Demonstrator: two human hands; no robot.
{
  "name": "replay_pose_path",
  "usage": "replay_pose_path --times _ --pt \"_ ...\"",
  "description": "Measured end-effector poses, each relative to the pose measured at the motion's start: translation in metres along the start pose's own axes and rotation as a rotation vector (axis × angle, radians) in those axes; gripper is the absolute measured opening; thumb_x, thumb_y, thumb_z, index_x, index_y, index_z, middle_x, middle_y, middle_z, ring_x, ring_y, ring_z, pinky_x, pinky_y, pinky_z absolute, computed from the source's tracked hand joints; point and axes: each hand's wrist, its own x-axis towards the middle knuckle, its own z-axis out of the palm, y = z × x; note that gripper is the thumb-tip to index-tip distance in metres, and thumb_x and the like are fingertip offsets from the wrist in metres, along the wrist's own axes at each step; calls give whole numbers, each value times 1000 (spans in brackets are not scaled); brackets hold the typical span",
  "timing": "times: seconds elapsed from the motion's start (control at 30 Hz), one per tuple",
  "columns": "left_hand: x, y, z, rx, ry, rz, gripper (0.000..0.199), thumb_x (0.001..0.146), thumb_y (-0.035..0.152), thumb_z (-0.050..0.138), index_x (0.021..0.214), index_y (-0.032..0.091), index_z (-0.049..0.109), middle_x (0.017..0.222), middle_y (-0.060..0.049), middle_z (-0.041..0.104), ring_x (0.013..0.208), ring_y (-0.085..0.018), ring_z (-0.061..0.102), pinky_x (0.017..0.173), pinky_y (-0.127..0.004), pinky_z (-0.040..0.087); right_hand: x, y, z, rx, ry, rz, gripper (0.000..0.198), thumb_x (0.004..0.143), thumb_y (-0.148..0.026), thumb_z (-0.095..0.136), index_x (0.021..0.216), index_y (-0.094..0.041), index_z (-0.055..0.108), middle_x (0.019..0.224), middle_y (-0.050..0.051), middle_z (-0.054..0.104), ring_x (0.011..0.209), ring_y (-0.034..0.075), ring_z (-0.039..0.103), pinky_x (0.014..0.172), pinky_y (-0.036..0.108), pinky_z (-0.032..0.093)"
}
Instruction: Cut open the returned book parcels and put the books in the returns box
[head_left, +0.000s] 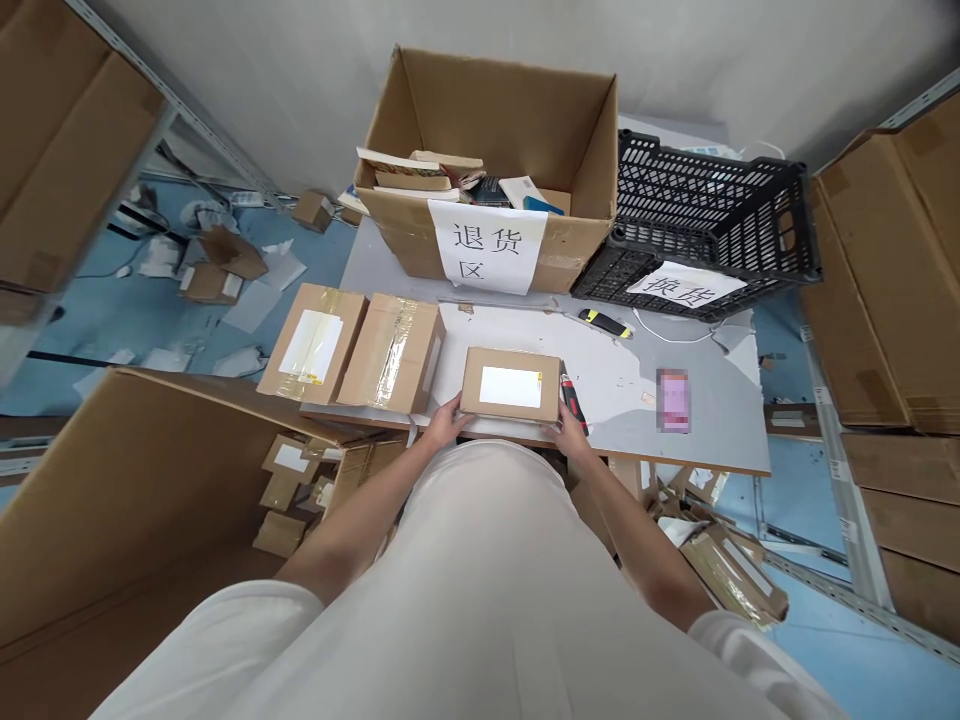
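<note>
Reader: How are the fingers set?
Author: The fingers of my left hand (445, 423) grasp the near left corner of a small carton (510, 384); those of my right hand (570, 434) grasp its near right corner. The carton is thus framed between both hands, at the near edge of the table (720, 425). Whether it rests there or is slightly raised, I cannot tell.

Reader: What marks its upper face?
Author: A white label (504, 391), with a small yellow patch at one end.

Reader: And immediately around it?
Author: A red-and-black cutter (573, 400) lies just beside its right end, near my right hand. Left of my work, two taped cartons, one labelled (309, 345) and one with a shiny tape strip (392, 355), stand side by side. Farther right lies a pink, blurred object (673, 402).

Reader: Toward the wall?
Author: A yellow-and-black cutter (604, 323); behind it, a black crate (712, 222) signed 换货. To the crate's left stands a large open box (409, 240) holding books (420, 182), its sign reading 退货区.
</note>
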Motion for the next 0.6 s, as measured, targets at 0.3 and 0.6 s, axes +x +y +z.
replay_pose_path --times 0.3,0.6 --pt "4 48 -12 185 148 38 45 80 50 56 104 14 67 102 -11 69 92 -21 63 80 -31 49 4 -38 -16 -126 65 -59 43 86 -44 49 121 -19 56 113 10 63 99 23 60 88 38 49" --pt "42 102 -11 496 257 -70 50 85 60 45 62 18 61 60 -5 58 64 -18 54 59 -27 35 42 -68 -31 -338 137 40 48 91 -56 33 82 -18 61 91 12 68 88 25 61 81 35 46"
